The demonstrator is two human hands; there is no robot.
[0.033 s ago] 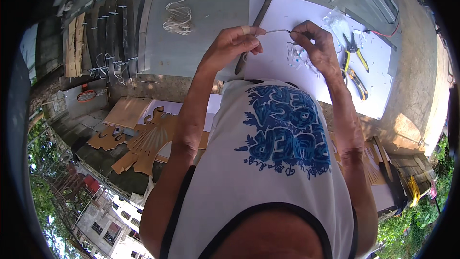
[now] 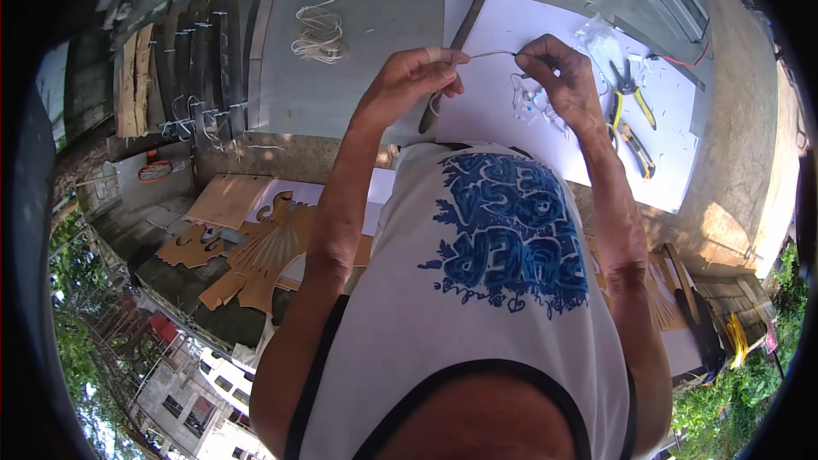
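Observation:
My left hand (image 2: 412, 83) pinches one end of a thin whitish wire (image 2: 490, 54), thumb against forefinger, with a light band round one finger. The fingertips of my right hand (image 2: 564, 81) close on the wire's other end, and the short piece between the hands is nearly straight. Beneath them a long dark strip (image 2: 477, 7) slants across a white sheet (image 2: 545, 17). Beside my right hand lies a tangle of thin wire with small clear pieces (image 2: 528, 102), partly hidden by that hand. To its right are yellow-and-black pliers (image 2: 628, 85) and a yellow-and-black utility knife (image 2: 636, 152).
A loose coil of white wire (image 2: 319, 37) lies on the grey table (image 2: 375, 0). Several dark strips (image 2: 204, 60) with wires stand in a row at left. A clear plastic bag (image 2: 598, 34) and a grey box-like device (image 2: 679, 2) are far right. Cut brown panels (image 2: 264, 238) lie below left.

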